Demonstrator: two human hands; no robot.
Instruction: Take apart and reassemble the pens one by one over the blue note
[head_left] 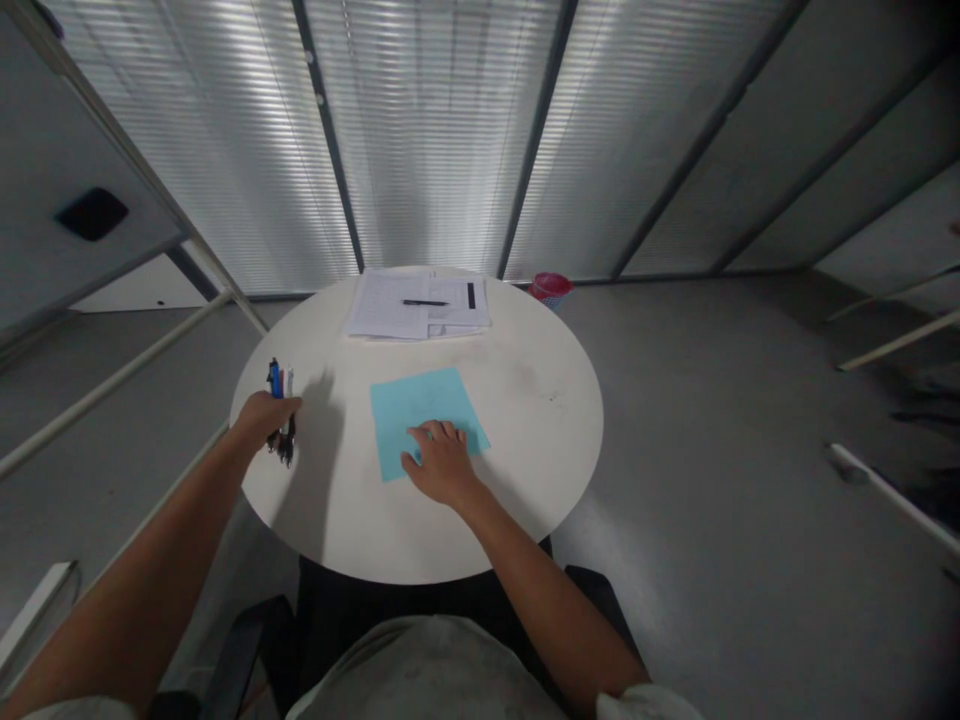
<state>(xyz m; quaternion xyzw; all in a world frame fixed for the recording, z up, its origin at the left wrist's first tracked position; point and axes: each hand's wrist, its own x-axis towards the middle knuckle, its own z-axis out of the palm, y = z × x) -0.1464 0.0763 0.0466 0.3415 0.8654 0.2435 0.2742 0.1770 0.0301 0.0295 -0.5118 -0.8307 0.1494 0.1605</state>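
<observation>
Several pens (275, 380), one with a blue barrel, are bunched in my left hand (262, 414) at the left side of the round white table. Its fingers are closed round the middle of the bundle, and pen ends stick out on both sides. A light blue square sheet of paper (416, 400) lies at a slight angle near the table's middle. My right hand (441, 465) rests palm down on the sheet's lower right part, fingers apart, covering some of it. Whether the pens touch the tabletop I cannot tell.
The round white table (540, 400) stands before me. At its far edge lie printed papers (386, 305) with a dark pen (425, 302) on top. A red bin (550, 286) is on the floor behind. A whiteboard's metal frame (127, 390) stands close on the left.
</observation>
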